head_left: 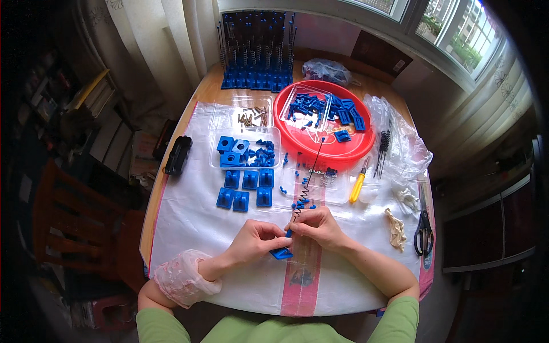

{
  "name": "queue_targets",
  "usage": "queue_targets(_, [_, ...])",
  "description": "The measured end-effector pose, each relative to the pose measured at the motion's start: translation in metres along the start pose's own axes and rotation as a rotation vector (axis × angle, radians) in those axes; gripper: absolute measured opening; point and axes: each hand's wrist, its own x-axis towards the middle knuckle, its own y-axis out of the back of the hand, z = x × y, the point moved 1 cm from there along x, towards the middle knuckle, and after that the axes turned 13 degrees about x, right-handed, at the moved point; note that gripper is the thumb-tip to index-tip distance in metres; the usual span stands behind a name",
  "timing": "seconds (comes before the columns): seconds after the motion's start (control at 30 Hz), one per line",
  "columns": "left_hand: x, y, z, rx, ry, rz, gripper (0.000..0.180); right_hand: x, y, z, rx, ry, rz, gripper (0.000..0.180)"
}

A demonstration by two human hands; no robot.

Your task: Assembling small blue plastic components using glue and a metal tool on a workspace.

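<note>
Near the front middle of the table, my left hand is closed on a blue plastic base, its fingers pinching the upright part. My right hand touches it from the other side, pinching the low end of a thin dark rod with a coiled spring section. The rod leans up and away, ending in a small blue tip. Fingers hide where rod and base meet. Beyond my left hand lie several loose blue bases, beside a clear tray of blue parts.
A red round tray holds blue pieces. Brass-coloured screws lie in a clear box. Right of centre are a yellow-handled screwdriver, dark spring rods and black scissors. Several rods on blue bases stand at the back; a black case lies left.
</note>
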Motion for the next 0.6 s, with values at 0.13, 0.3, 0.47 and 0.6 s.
queue_targets(0.13, [0.0008, -0.0002, -0.0025, -0.022, -0.007, -0.003, 0.013, 0.0001, -0.0002, -0.0014, 0.024, -0.014, 0.014, 0.018])
queue_targets(0.3, [0.0002, -0.0010, 0.0019, -0.029, -0.011, -0.009, 0.014, -0.0004, 0.0004, -0.0012, 0.017, -0.008, -0.003, 0.021])
queue_targets(0.47, [-0.0002, -0.0005, 0.0037, -0.013, -0.008, -0.019, 0.014, -0.0009, 0.0000, -0.0022, 0.016, -0.009, -0.003, 0.021])
queue_targets(0.6, [0.0003, 0.0003, 0.0004, -0.006, 0.000, -0.021, 0.014, -0.0006, -0.0004, -0.0022, 0.027, -0.019, 0.000, 0.020])
